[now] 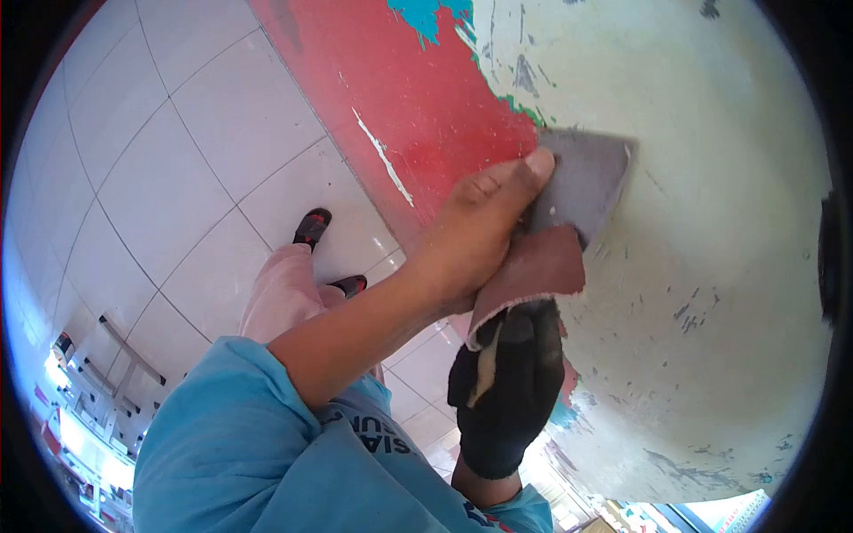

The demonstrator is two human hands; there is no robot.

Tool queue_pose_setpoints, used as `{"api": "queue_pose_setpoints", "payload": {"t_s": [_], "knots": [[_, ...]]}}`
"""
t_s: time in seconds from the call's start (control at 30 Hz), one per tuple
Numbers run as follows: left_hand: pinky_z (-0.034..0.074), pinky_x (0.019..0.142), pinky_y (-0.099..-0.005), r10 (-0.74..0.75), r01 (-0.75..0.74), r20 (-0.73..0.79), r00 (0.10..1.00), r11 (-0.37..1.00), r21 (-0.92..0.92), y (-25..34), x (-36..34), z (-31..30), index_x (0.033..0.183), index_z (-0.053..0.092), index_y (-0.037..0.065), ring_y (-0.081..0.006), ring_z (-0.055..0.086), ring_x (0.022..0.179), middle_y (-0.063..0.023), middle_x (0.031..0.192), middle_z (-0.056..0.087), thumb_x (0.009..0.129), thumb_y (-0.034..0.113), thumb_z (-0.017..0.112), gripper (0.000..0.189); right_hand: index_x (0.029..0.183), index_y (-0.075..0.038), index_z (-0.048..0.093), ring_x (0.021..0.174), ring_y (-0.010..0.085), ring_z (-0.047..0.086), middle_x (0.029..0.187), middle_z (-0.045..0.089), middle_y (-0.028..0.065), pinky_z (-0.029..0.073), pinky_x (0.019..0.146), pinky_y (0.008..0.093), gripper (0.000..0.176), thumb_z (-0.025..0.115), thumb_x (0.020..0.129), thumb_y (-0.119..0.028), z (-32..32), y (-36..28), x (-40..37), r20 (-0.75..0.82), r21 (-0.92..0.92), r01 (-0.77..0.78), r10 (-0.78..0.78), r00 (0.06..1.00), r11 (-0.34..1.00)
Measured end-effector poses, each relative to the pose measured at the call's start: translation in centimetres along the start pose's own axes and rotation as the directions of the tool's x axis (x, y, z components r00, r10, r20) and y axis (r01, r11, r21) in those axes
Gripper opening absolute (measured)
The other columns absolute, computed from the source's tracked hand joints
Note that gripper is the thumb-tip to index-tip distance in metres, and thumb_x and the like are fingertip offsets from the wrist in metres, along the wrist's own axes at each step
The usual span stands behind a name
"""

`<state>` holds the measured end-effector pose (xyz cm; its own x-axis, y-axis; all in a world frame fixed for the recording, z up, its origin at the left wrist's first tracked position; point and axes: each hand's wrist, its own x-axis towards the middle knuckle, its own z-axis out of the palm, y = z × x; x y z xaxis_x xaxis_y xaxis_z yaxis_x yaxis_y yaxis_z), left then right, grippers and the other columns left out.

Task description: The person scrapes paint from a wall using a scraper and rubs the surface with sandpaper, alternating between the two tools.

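My left hand (480,226) is bare and closed on a flat grey spreader-like plate (586,173), thumb on its near edge. The plate lies against or just over a painted panel (702,213), where red paint meets a pale filled area. Below it, my right hand (511,382), in a black glove, grips a folded piece of brown sandpaper (538,266) with a ragged edge. The sandpaper sits right beside the left palm, covering part of it. The left fingers under the plate are hidden.
The panel's red part (400,115) has a long white scratch and a blue patch above. White floor tiles (169,169) lie to the left, with my shoes (312,228) on them. A metal frame, perhaps a ladder (120,373), shows at lower left.
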<state>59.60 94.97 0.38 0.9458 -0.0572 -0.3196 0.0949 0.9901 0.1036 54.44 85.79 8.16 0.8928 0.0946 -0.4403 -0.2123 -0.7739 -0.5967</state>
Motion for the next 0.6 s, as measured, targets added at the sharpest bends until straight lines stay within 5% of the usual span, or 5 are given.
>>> {"api": "queue_pose_setpoints", "payload": {"t_s": [0.3, 0.37, 0.43, 0.57, 0.6], "knots": [[0.042, 0.054, -0.0183, 0.047, -0.033, -0.128, 0.991, 0.993, 0.112, 0.1, -0.2, 1.3, 0.095, 0.056, 0.006, -0.0045, 0.051, 0.061, 0.0016, 0.072, 0.055, 0.087, 0.045, 0.045, 0.041, 0.112, 0.002, 0.049, 0.106, 0.0347, 0.049, 0.115, 0.050, 0.0211, 0.037, 0.092, 0.0371, 0.041, 0.061, 0.074, -0.008, 0.5, -0.2, 1.0, -0.001, -0.225, 0.150, -0.155, 0.988, 0.963], [0.042, 0.054, -0.0180, 0.065, -0.054, -0.180, 0.981, 0.997, 0.063, 0.3, -0.1, 1.2, 0.096, 0.056, 0.006, -0.0043, 0.051, 0.061, 0.0014, 0.072, 0.055, 0.087, 0.045, 0.046, 0.041, 0.110, 0.003, 0.049, 0.105, 0.0347, 0.050, 0.114, 0.051, 0.0213, 0.038, 0.090, 0.0368, 0.040, 0.061, 0.073, -0.007, 0.8, -0.4, 1.0, -0.013, -0.351, 0.285, -0.309, 0.951, 0.892], [0.042, 0.055, -0.0180, 0.020, -0.019, -0.015, 1.000, 0.998, 0.061, -0.2, -0.2, 0.4, 0.100, 0.055, 0.006, -0.0040, 0.051, 0.061, 0.0010, 0.074, 0.056, 0.088, 0.043, 0.046, 0.040, 0.109, 0.003, 0.050, 0.103, 0.0346, 0.051, 0.112, 0.052, 0.0215, 0.039, 0.089, 0.0365, 0.038, 0.061, 0.073, -0.005, 0.9, 0.4, 0.8, -0.010, -0.479, 0.375, -0.431, 0.902, 0.794], [0.043, 0.055, -0.0182, 0.026, -0.025, -0.028, 0.999, 0.998, 0.051, -0.5, -0.4, 0.5, 0.098, 0.055, 0.007, -0.0046, 0.052, 0.061, 0.0008, 0.074, 0.056, 0.088, 0.042, 0.046, 0.038, 0.106, 0.004, 0.051, 0.101, 0.0346, 0.052, 0.110, 0.053, 0.0219, 0.042, 0.087, 0.0360, 0.036, 0.061, 0.073, -0.003, 0.5, 2.7, -0.3, 0.029, -0.701, 0.473, -0.642, 0.767, 0.534], [0.042, 0.050, -0.0181, 0.043, -0.043, -0.084, 0.996, 0.999, -0.001, -0.6, -0.2, 0.9, 0.092, 0.055, 0.008, -0.0055, 0.051, 0.056, 0.0009, 0.068, 0.054, 0.089, 0.040, 0.045, 0.034, 0.103, 0.005, 0.052, 0.098, 0.0352, 0.054, 0.108, 0.054, 0.0226, 0.044, 0.084, 0.0352, 0.031, 0.059, 0.074, -0.002, 0.5, 2.9, -0.4, -0.031, -0.585, 0.430, -0.549, 0.836, 0.688]]}}
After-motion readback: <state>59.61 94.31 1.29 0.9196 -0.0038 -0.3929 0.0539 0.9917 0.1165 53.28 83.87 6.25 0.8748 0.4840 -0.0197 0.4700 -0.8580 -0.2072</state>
